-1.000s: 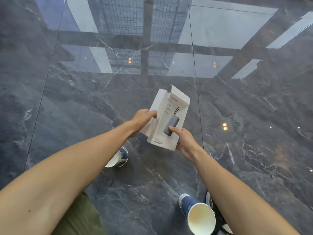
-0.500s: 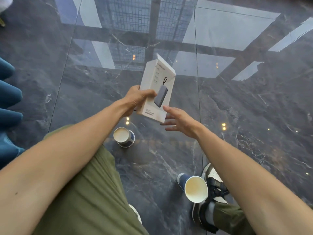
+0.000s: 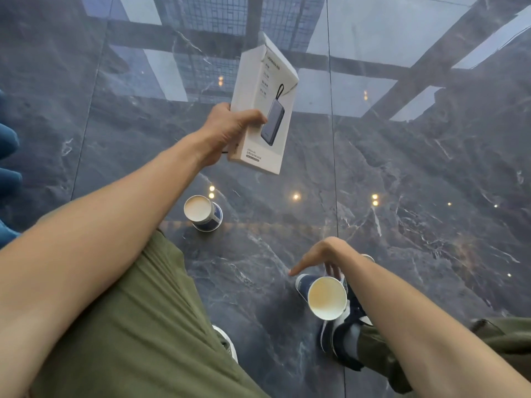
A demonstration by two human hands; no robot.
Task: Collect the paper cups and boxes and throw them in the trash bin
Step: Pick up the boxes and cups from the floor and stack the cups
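Note:
My left hand (image 3: 227,130) grips a white cardboard box (image 3: 265,90) with a picture of a grey power bank, held up above the floor. One blue-and-white paper cup (image 3: 202,212) stands upright on the dark marble floor below that hand. A second blue paper cup (image 3: 323,295) lies tilted by my right shoe, its open mouth facing me. My right hand (image 3: 321,257) hovers just above this cup with fingers spread, touching or nearly touching its side. No trash bin is in view.
Glossy dark marble floor (image 3: 416,182) reflects windows and ceiling lights. Blue upholstered furniture (image 3: 8,162) sits at the left edge. My legs in green trousers and my shoes (image 3: 339,337) fill the lower frame.
My right hand let go of the box and dropped down to the tilted cup by my shoe. My left hand lifted the box higher on its own.

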